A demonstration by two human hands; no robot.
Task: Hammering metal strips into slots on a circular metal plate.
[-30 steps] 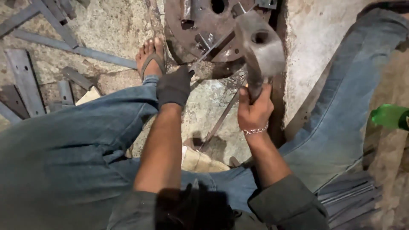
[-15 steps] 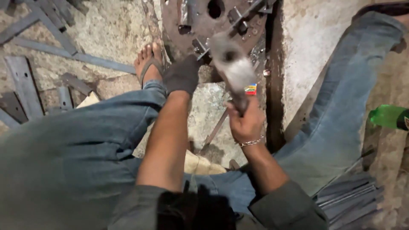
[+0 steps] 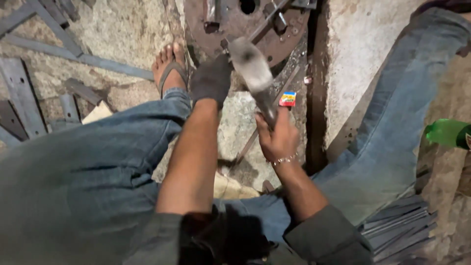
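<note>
I see my right hand [image 3: 277, 140] clamped on the hammer [image 3: 252, 73] handle, its long axis running up-left to the blurred head over the near rim of the rusty round plate [image 3: 235, 22], where my gloved left hand [image 3: 212, 78] presses closed.

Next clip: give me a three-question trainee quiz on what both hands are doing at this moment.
1. True or false: the right hand grips a hammer by its handle.
2. Which hand wears a dark glove? A) the left hand B) the right hand C) both
3. Fill in: the hammer's head, blurred, is over the rusty round metal ____.

Key
1. True.
2. A. The right hand is bare, with a bracelet at the wrist.
3. Plate. The gloved left hand rests at its near edge; whether it holds anything there cannot be told.
</note>
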